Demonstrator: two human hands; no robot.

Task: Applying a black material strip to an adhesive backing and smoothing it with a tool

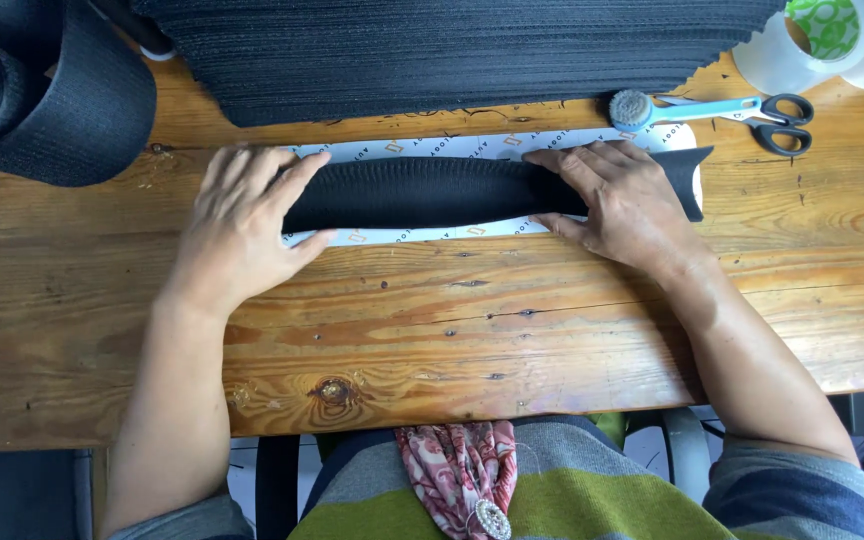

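Nearest, both forearms reach over the wooden table [452,330]: left hand [242,220] and right hand [622,205] press flat, grasping nothing, on a black fabric strip [432,192] (likely light, soft, floppy; best pinched at its ends).

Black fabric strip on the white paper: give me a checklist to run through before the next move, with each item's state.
1. Left hand flat on the strip's left end: ok.
2. Right hand pressing the black fabric strip near its right end: ok.
3. White paper strip showing along both long edges of the fabric: ok.
4. Fabric lying flat on the paper: not ok; it bulges along the middle, and its right tip runs past the paper.
5. Scissors and round brush on the wooden table apart from both hands: ok.
6. Whether fabric and paper are stuck together: cannot tell.
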